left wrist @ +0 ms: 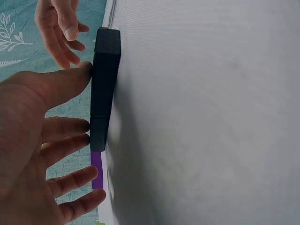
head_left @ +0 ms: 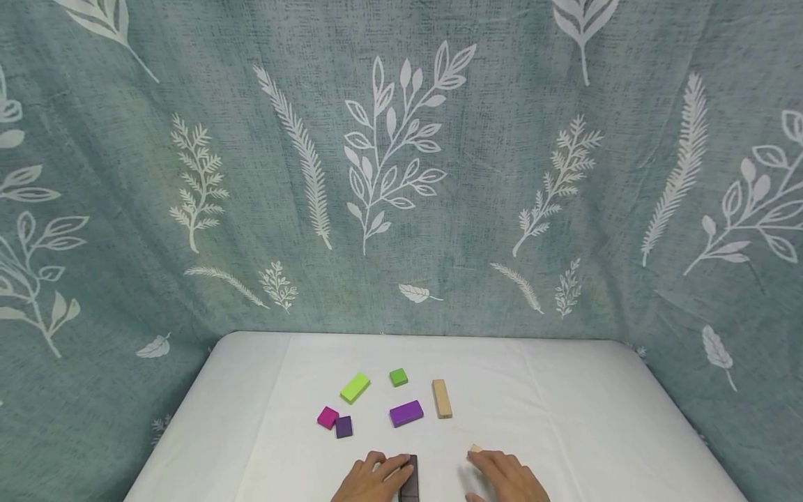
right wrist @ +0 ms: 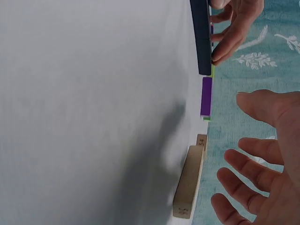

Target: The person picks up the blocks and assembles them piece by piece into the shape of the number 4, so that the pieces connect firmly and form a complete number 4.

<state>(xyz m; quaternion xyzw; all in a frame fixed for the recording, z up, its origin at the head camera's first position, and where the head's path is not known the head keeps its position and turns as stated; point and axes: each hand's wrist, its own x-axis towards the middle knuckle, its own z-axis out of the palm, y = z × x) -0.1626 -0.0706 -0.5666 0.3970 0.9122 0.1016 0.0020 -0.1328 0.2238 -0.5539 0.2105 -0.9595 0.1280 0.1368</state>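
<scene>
A dark, nearly black bar [head_left: 409, 481] lies lengthwise on the white table, with a seam across it that suggests two blocks end to end. My left hand [head_left: 374, 480] touches it from the left. In the left wrist view, the thumb and two fingers [left wrist: 70, 126] meet the bar's upper side without wrapping round it. My right hand [head_left: 507, 480] hovers to the right, its fingers spread and apart from any block. Below it is a wooden block [right wrist: 188, 183] marked 56, mostly hidden by the hand in the head view.
Farther back lie a purple block [head_left: 406, 413], a longer wooden block [head_left: 442, 399], a small green block [head_left: 398, 377] and a lime block [head_left: 355, 388]. A magenta block [head_left: 327, 417] and a dark purple block [head_left: 343, 427] sit at the left. A leaf-patterned curtain [head_left: 401, 174] hangs behind the table.
</scene>
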